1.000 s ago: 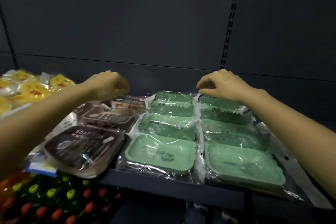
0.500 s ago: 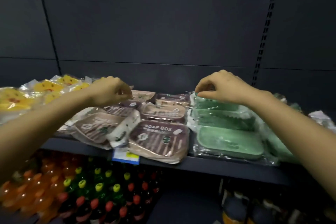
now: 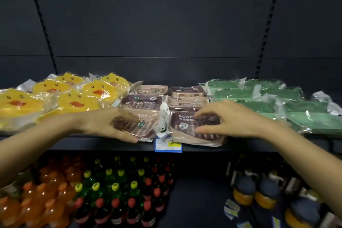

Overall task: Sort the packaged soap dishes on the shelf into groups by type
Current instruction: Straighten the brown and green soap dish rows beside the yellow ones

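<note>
Three groups of packaged soap dishes lie on the dark shelf (image 3: 240, 147): yellow duck-shaped dishes (image 3: 70, 102) on the left, brown "SOAP BOX" packs (image 3: 142, 101) in the middle, and green dishes (image 3: 259, 105) on the right. My left hand (image 3: 111, 124) grips the front-left brown pack (image 3: 148, 126), fingers on top and thumb under its front edge. My right hand (image 3: 231, 118) is clawed over the front-right brown pack (image 3: 185, 126), thumb and fingers pressing on its right half. Both packs sit at the shelf's front edge.
A blue and yellow price tag (image 3: 168, 145) hangs on the shelf lip between my hands. On the lower shelf stand orange, green and red drink bottles (image 3: 103, 190) and dark bottles with yellow labels (image 3: 266, 192). A dark back panel rises behind the packs.
Both hands have come down and forward from the back rows onto the two front brown packs. The view has shifted left, so the yellow duck dishes now show.
</note>
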Available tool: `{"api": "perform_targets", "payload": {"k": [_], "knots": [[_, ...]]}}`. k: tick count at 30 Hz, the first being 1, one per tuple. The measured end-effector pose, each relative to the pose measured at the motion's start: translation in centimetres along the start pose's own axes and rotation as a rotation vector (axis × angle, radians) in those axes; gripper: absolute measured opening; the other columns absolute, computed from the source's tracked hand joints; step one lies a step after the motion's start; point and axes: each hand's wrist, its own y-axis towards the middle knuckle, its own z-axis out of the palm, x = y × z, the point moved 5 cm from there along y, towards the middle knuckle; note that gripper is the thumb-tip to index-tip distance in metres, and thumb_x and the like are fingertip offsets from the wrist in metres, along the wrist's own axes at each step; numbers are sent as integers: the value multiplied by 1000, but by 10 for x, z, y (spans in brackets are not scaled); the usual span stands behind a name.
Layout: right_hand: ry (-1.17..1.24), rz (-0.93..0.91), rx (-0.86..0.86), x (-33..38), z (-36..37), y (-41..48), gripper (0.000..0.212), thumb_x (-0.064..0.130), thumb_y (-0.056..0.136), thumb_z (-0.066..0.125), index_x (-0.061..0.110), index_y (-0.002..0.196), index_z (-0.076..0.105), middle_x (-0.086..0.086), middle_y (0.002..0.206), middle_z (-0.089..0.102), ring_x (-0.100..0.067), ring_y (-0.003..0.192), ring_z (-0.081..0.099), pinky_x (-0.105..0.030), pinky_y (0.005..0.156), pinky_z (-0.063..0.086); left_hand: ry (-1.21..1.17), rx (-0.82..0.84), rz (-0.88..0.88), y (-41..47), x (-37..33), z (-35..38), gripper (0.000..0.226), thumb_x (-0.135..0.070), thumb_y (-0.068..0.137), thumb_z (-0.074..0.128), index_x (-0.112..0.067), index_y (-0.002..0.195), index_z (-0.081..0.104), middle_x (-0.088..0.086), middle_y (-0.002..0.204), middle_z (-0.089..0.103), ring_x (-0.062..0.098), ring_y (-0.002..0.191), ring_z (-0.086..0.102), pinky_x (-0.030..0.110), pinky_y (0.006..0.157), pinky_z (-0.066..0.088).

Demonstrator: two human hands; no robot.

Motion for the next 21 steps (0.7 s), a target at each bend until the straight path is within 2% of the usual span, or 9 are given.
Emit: {"api": "perform_targets", "payload": {"k": [3, 6, 9, 12, 15, 18, 21], "knots": [[-61, -9, 62, 6, 13, -5, 61, 66, 76, 55, 39, 131, 49, 21, 133, 53, -4, 120, 51, -30, 98, 44, 109, -82, 70, 1, -1, 1, 89, -82, 59, 44, -32, 133, 49, -19, 141, 41, -1, 127, 40, 20, 107, 33], [-34, -9, 58, 3, 23, -2, 55, 60, 80, 57, 39, 130, 50, 20, 135, 53, -4, 122, 51, -34, 101, 45, 249, -154, 119, 2, -3, 5, 100, -93, 55, 19, -36, 132, 48, -14, 141, 46, 1, 124, 45, 26, 105, 40], [-51, -10, 52, 0, 25, 4, 51, 58, 83, 54, 40, 130, 50, 21, 136, 53, -4, 124, 50, -35, 102, 45, 369, -270, 138, 2, -12, 10, 109, -93, 50, -1, -38, 129, 51, -16, 140, 47, 3, 123, 46, 26, 100, 45], [-63, -17, 64, 1, 26, 10, 49, 56, 85, 54, 40, 131, 49, 21, 138, 51, -4, 125, 50, -33, 103, 44, 435, -338, 154, 3, -22, 14, 101, -85, 57, -2, -35, 124, 55, -17, 138, 49, 3, 124, 45, 22, 96, 42], [-80, -12, 71, 1, 29, 15, 49, 55, 86, 52, 38, 132, 48, 17, 137, 53, -9, 123, 52, -37, 102, 45, 425, -346, 139, 7, -22, 13, 92, -82, 63, 7, -36, 129, 51, -16, 143, 45, 4, 128, 43, 25, 102, 39], [-88, -12, 103, 0, 30, 17, 50, 56, 86, 52, 38, 133, 47, 17, 137, 52, -10, 123, 52, -38, 101, 45, 403, -303, 109, 9, -18, 9, 105, -88, 53, 2, -36, 133, 46, -17, 142, 45, 5, 127, 44, 27, 100, 41], [-74, -9, 144, 0, 26, 19, 54, 58, 84, 53, 36, 133, 47, 15, 137, 52, -8, 122, 51, -36, 102, 44, 286, -242, 104, 10, -11, 3, 113, -94, 47, 5, -33, 129, 52, -12, 128, 58, 6, 110, 54, 29, 93, 48]]}}
